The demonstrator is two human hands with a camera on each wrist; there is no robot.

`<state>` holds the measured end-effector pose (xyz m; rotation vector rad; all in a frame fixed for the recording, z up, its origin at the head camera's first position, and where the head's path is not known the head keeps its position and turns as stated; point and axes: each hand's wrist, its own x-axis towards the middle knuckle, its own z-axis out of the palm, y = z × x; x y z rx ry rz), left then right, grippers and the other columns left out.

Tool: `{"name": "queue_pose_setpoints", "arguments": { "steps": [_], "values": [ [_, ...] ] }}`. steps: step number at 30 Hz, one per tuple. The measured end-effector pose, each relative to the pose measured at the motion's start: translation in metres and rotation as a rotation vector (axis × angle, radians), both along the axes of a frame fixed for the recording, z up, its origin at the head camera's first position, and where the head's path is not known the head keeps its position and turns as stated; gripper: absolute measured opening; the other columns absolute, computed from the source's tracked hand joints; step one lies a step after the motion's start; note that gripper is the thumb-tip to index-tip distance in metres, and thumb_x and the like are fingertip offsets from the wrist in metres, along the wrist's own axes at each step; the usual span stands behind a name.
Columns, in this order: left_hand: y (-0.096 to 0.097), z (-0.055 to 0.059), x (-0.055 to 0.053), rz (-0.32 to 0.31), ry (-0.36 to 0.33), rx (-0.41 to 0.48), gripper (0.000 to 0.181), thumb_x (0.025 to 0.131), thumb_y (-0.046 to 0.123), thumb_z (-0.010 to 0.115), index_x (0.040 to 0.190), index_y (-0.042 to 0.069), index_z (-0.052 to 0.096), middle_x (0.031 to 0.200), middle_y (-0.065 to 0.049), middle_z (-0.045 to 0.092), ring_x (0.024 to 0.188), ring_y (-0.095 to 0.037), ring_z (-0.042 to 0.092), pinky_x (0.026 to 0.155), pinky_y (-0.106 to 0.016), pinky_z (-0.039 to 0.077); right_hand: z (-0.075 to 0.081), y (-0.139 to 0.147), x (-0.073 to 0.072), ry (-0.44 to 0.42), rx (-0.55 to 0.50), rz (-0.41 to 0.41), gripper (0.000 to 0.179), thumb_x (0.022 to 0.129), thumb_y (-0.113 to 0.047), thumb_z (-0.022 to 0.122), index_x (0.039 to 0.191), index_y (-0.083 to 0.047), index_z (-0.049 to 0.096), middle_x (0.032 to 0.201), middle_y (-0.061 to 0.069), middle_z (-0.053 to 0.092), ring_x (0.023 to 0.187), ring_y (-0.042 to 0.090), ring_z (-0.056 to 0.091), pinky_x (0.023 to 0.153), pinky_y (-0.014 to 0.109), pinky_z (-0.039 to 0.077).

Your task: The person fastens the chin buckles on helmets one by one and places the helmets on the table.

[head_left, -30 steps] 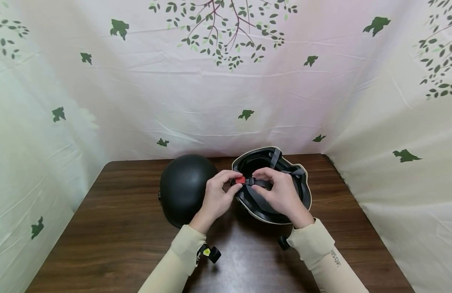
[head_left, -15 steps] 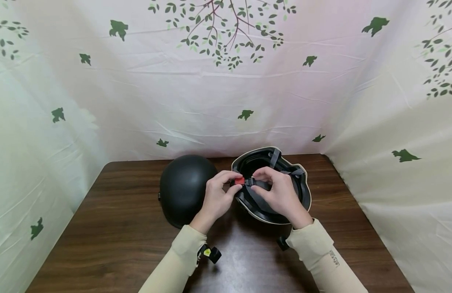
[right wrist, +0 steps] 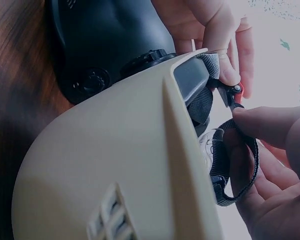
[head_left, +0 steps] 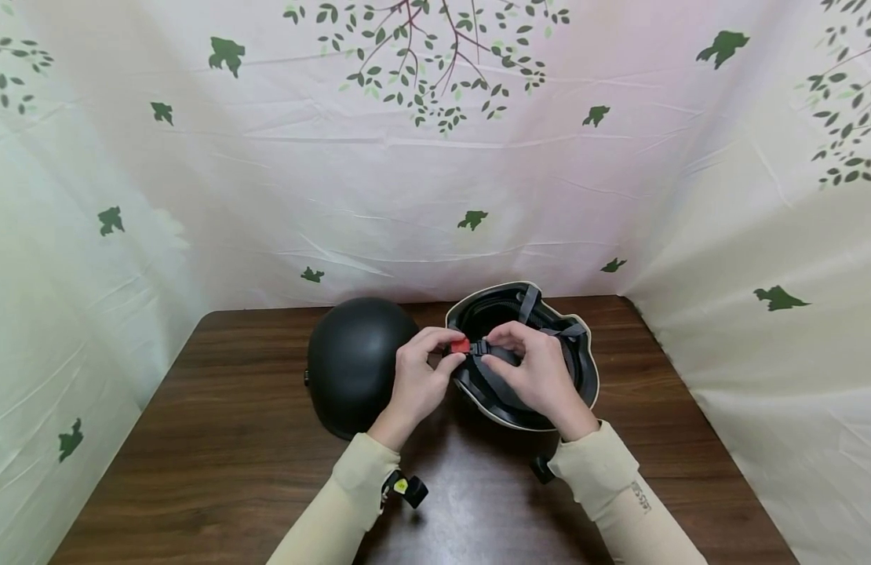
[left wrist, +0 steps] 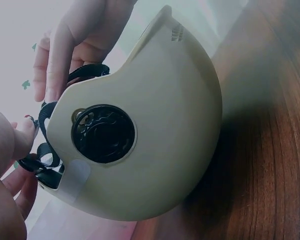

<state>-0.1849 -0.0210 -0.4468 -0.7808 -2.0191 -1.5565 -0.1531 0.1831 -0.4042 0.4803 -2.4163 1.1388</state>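
A helmet with a cream shell (left wrist: 175, 135) lies upturned, its dark padded inside facing up in the head view. Over its opening, my left hand (head_left: 421, 375) pinches the red part of a chin strap buckle (head_left: 460, 346) between thumb and fingers. Just right of it, the thumb and fingers of my right hand (head_left: 541, 373) pinch the black buckle part (head_left: 481, 348) and its strap. Red and black parts lie in line, end to end. In the right wrist view the black webbing strap (right wrist: 253, 167) loops down from the right fingers.
A matte black helmet (head_left: 361, 365) sits dome up, close left of the cream one, under the left wrist. Both rest on a dark wooden table (head_left: 224, 416). Behind and at the sides hangs a pale curtain (head_left: 379, 188) with leaf prints. Each wrist wears a small camera.
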Motion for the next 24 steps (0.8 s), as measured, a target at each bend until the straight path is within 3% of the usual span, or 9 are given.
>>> {"name": "queue_pose_setpoints", "arguments": {
  "steps": [16,24],
  "values": [
    [0.0023,-0.0029,0.0021,0.0,-0.047,0.091,0.03,0.086,0.004,0.084,0.115,0.007,0.078,0.111,-0.003,0.075,0.086,-0.019,0.069,0.069,-0.03,0.059,-0.005,-0.0023,0.0002,-0.014,-0.087,-0.002,0.026,0.087,-0.01,0.088,0.109,-0.012,0.075,0.104,0.003,0.08,0.097,0.018,0.077,0.087,0.048,0.062],
    [0.0059,-0.0014,0.0039,-0.024,-0.074,0.112,0.034,0.083,-0.005,0.083,0.115,0.005,0.077,0.111,-0.011,0.074,0.09,-0.026,0.073,0.078,-0.044,0.064,-0.0077,-0.0037,0.0003,-0.004,-0.098,0.028,0.03,0.086,-0.008,0.088,0.112,-0.013,0.075,0.104,0.002,0.08,0.096,0.017,0.077,0.086,0.046,0.062]
  ]
}}
